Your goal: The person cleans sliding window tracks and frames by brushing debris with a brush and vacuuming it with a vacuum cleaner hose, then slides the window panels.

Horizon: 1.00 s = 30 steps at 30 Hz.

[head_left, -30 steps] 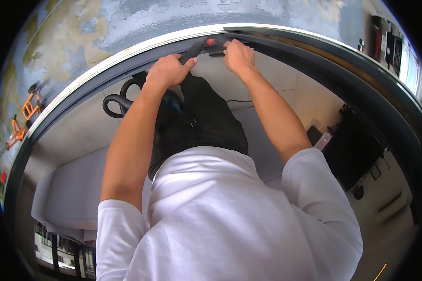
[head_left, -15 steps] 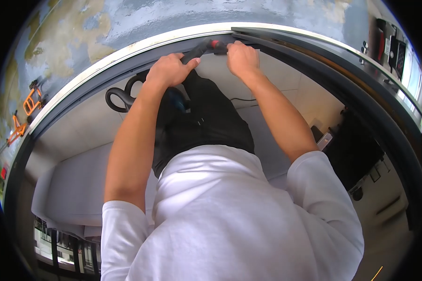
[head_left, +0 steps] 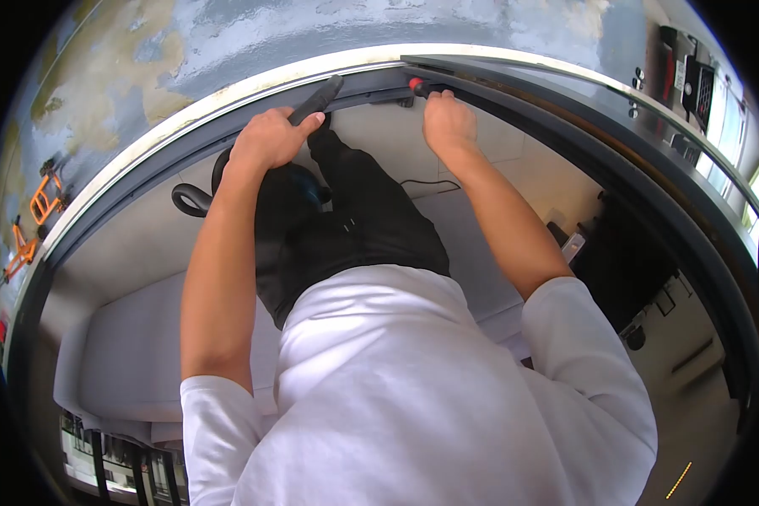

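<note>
My left hand (head_left: 270, 139) is wrapped round a black, tapered vacuum nozzle (head_left: 319, 96), whose tip points up and right at the door track (head_left: 371, 84). Below that wrist loops a thick black hose (head_left: 191, 201), partly hidden by my forearm. My right hand (head_left: 449, 121) is closed on a small black piece with a red end (head_left: 416, 84); my fingers cover most of it and I cannot make out its kind. The red end sits close to the dark door frame, apart from the nozzle.
A dark-framed sliding door (head_left: 582, 126) curves along the right. A grey sofa (head_left: 135, 354) stands at the lower left, a black cabinet-like shape (head_left: 624, 253) at the right. Beyond the track are a mottled blue-grey floor (head_left: 253, 34) and orange-framed objects (head_left: 46, 202). A thin cable (head_left: 430, 181) lies near my legs.
My hands have moved apart. The red-ended piece, previously at the nozzle's tip, is now separate in my right hand, while the nozzle has moved left with my left hand.
</note>
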{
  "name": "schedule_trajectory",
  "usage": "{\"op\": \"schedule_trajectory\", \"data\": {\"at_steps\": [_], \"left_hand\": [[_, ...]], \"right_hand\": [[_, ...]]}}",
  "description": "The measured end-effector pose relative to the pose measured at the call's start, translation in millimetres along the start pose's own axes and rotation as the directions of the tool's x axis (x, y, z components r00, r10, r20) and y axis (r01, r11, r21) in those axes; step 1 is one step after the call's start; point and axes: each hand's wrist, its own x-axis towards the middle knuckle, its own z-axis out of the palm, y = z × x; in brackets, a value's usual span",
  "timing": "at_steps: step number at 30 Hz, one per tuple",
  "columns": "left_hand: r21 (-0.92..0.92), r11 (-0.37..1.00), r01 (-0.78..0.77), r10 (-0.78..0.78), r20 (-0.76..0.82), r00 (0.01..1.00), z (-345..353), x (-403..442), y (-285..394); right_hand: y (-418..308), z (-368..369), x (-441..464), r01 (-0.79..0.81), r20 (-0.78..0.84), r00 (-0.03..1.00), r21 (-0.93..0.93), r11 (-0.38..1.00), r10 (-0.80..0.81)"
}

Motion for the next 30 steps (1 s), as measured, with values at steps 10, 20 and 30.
{"op": "schedule_trajectory", "data": {"at_steps": [10, 20, 30], "left_hand": [[0.118, 0.993, 0.033, -0.032, -0.01, 0.999, 20.0, -14.0, -4.8], [-0.012, 0.975, -0.224, 0.224, -0.022, 0.974, 61.0, -3.7, 55.6], [-0.098, 0.991, 0.096, -0.104, -0.081, 0.991, 58.8, -50.6, -40.4]], "right_hand": [[-60.3, 23.3, -21.5, 0.121, 0.01, 0.991, 0.364, 0.923, -0.134], [82.2, 50.2, 17.1, -0.17, -0.1, 0.979, 0.1, 0.98, 0.18], [-4.8, 2.3, -7.4, -0.059, 0.086, 0.995, 0.14, 0.988, 0.047]]}}
